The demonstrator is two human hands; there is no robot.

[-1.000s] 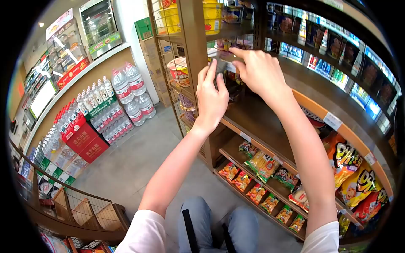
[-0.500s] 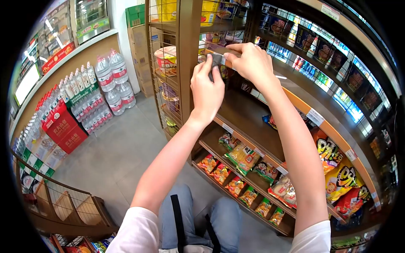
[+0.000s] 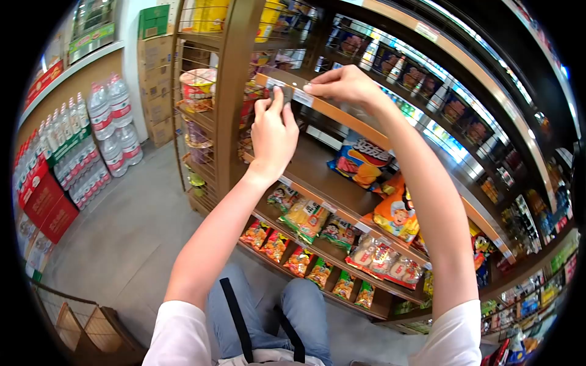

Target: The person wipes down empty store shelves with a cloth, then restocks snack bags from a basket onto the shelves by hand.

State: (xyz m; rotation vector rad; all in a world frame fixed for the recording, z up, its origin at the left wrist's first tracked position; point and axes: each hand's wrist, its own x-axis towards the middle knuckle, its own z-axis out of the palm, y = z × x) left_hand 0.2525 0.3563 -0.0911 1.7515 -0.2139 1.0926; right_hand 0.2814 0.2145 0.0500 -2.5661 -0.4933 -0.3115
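My left hand is raised to the left end of the upper shelf's orange-brown front edge. Its thumb and fingers are closed on a small dark grey piece, possibly cloth, against that edge. A white price label sits on the edge just right of it. Beside this label, my right hand has its thumb and index finger pinched close together at the top of the edge. What lies between those fingertips, if anything, is too small to make out.
Below are shelves of snacks, with a blue chip bag, an orange bag and several small packets. A brown shelf post and wire side rack stand left. Water bottles and cardboard boxes line the wall.
My view has shifted right and nearer the shelf, showing the blue chip bag. My hands have moved apart along the shelf edge, uncovering the price label between them.
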